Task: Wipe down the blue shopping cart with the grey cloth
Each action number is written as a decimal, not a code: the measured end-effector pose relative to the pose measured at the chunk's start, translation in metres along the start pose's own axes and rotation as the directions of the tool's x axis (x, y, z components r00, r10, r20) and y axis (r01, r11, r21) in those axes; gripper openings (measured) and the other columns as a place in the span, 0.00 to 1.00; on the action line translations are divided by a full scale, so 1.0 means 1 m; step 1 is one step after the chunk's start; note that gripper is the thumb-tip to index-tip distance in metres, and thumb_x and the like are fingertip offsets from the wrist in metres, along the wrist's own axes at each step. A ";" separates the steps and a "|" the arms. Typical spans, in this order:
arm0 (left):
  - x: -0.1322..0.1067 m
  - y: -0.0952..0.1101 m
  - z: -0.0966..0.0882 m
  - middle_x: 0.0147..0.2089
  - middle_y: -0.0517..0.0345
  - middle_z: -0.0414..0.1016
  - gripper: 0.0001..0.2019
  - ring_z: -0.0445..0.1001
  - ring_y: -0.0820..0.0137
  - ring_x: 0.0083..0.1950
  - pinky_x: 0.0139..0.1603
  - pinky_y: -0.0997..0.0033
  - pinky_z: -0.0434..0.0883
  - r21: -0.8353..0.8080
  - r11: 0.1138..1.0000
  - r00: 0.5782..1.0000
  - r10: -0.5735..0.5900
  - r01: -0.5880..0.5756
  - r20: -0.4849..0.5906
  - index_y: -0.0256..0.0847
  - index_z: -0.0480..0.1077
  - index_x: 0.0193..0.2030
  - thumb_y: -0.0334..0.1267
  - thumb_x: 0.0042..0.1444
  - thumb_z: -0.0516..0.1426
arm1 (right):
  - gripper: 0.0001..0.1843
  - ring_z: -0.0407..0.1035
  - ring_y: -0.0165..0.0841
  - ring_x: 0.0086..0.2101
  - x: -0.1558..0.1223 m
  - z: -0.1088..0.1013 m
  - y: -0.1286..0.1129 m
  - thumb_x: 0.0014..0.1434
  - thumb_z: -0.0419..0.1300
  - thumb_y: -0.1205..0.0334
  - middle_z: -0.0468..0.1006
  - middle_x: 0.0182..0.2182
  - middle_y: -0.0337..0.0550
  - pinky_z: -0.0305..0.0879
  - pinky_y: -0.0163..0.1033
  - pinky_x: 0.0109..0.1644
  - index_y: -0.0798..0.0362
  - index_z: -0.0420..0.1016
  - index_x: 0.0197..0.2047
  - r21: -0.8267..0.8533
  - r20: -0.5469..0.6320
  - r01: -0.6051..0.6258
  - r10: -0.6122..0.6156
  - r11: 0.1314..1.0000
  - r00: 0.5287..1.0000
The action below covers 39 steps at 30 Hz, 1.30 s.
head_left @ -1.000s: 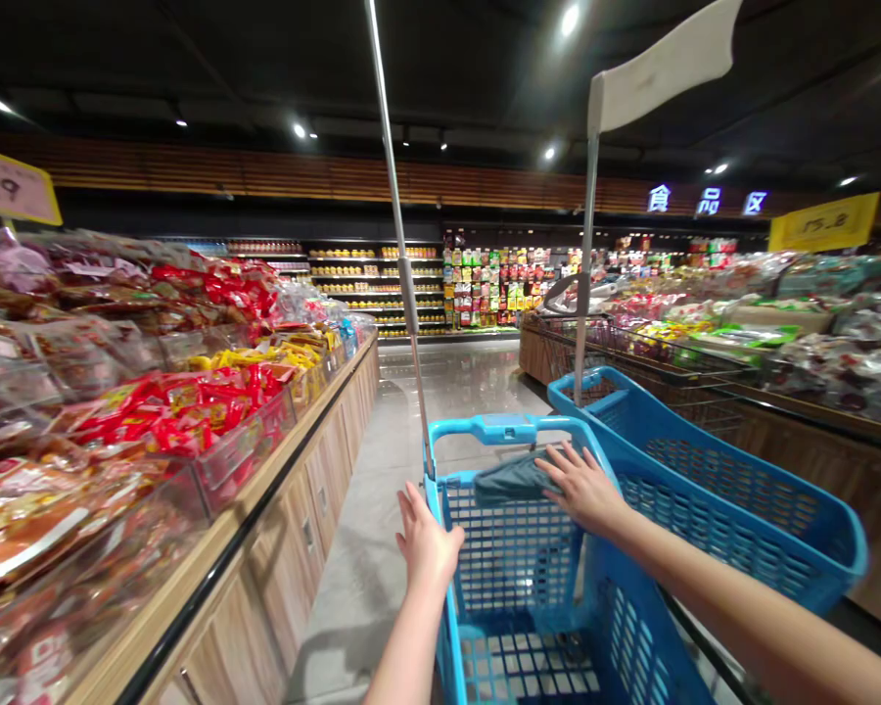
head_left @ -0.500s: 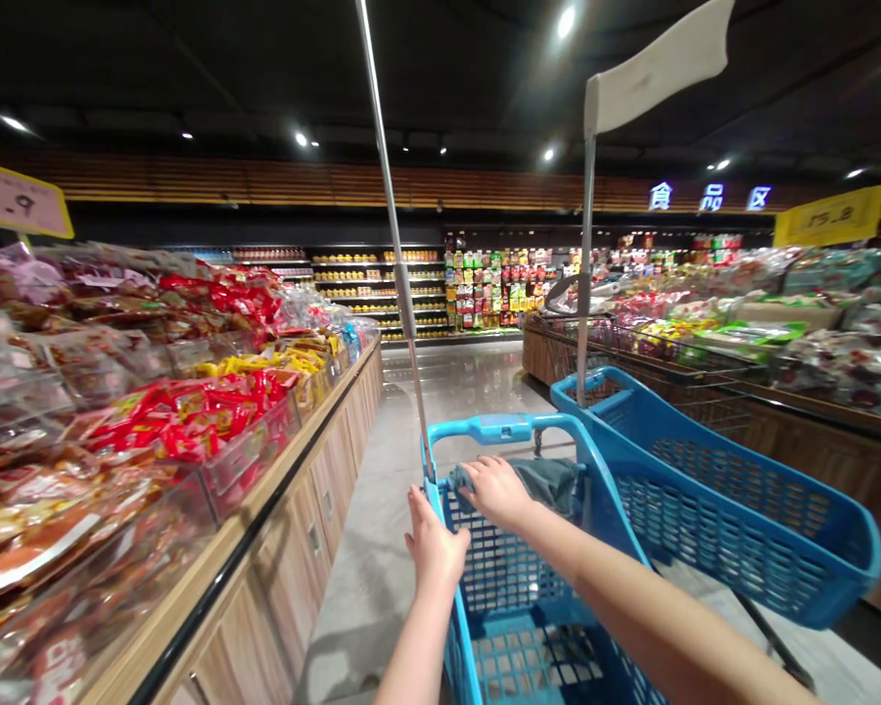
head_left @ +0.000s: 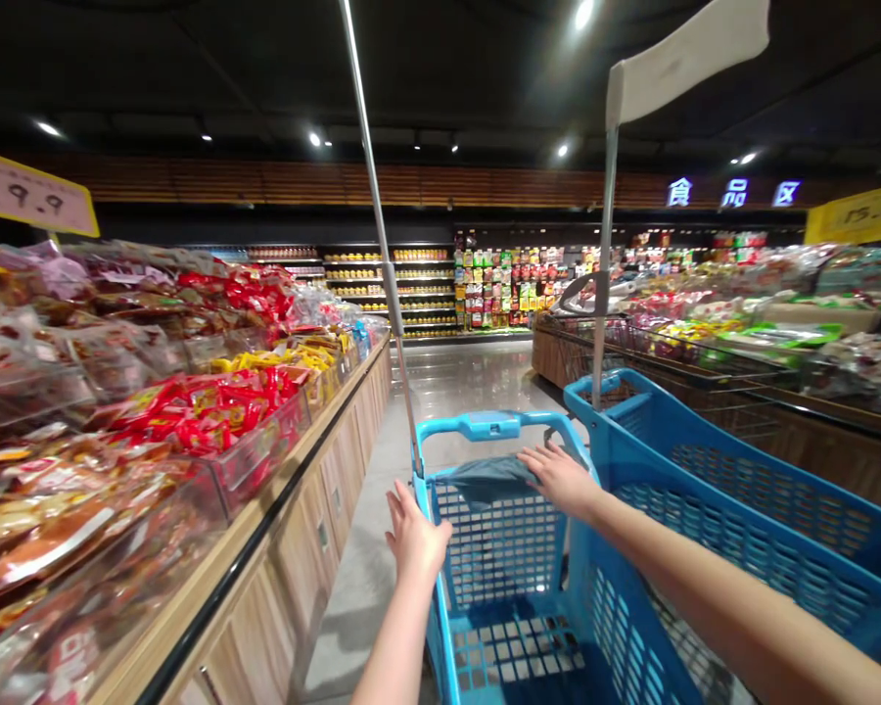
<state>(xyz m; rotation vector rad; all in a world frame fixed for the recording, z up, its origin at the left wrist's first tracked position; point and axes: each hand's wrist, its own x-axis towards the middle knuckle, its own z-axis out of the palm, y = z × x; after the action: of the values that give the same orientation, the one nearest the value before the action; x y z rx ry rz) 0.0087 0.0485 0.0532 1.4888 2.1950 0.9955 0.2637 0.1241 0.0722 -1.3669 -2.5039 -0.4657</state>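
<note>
A blue plastic shopping cart [head_left: 510, 587] stands in front of me in a store aisle. My left hand [head_left: 413, 537] rests on the cart's left rim near the front corner, fingers together against the edge. My right hand [head_left: 559, 479] lies flat, fingers spread, on a dark grey cloth [head_left: 488, 470] draped over the cart's front wall, just below the blue handle [head_left: 491, 427]. A thin metal pole [head_left: 378, 225] rises from the cart's front left corner.
A second blue cart [head_left: 741, 499] with a white flag on a pole [head_left: 686, 59] sits close on the right. Bins of packaged snacks [head_left: 206, 411] on a wooden counter line the left. More produce displays [head_left: 778, 343] stand right; shelves [head_left: 426, 289] close the aisle's far end.
My right hand has slid from the left part of the cloth to its right part and flattened out. The left hand stays on the rim. The view has shifted slightly.
</note>
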 end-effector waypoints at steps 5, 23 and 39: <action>0.006 0.002 0.000 0.75 0.33 0.32 0.52 0.35 0.58 0.75 0.68 0.44 0.50 0.005 1.000 1.000 -0.002 0.002 -0.005 0.37 0.27 0.72 0.37 0.50 0.59 | 0.29 0.59 0.47 0.61 -0.018 -0.001 0.018 0.58 0.52 0.70 0.66 0.62 0.54 0.47 0.54 0.67 0.58 0.64 0.64 -0.073 0.004 -0.073 0.073 0.995 0.997; 0.007 0.010 0.007 0.75 0.34 0.36 0.46 0.49 0.53 0.73 0.68 0.46 0.52 -0.049 0.998 0.999 -0.032 0.033 0.022 0.36 0.32 0.73 0.37 0.53 0.57 | 0.17 0.72 0.35 0.38 0.052 -0.210 0.044 0.56 0.49 0.70 0.80 0.37 0.41 0.70 0.40 0.43 0.52 0.75 0.44 0.523 -0.368 -0.153 0.384 0.839 0.847; -0.002 0.000 0.001 0.75 0.37 0.38 0.45 0.48 0.58 0.73 0.69 0.56 0.53 -0.040 0.999 0.999 -0.017 0.018 0.030 0.35 0.33 0.73 0.37 0.54 0.56 | 0.17 0.73 0.42 0.45 0.025 -0.103 -0.008 0.47 0.67 0.60 0.80 0.45 0.44 0.67 0.46 0.51 0.49 0.79 0.43 0.408 0.038 0.237 -0.276 0.882 0.960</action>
<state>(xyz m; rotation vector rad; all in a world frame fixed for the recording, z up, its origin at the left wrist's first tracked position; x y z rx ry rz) 0.0100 0.0476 0.0519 1.4546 2.1513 0.9993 0.2505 0.0991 0.1743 -0.9250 -2.6737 0.0747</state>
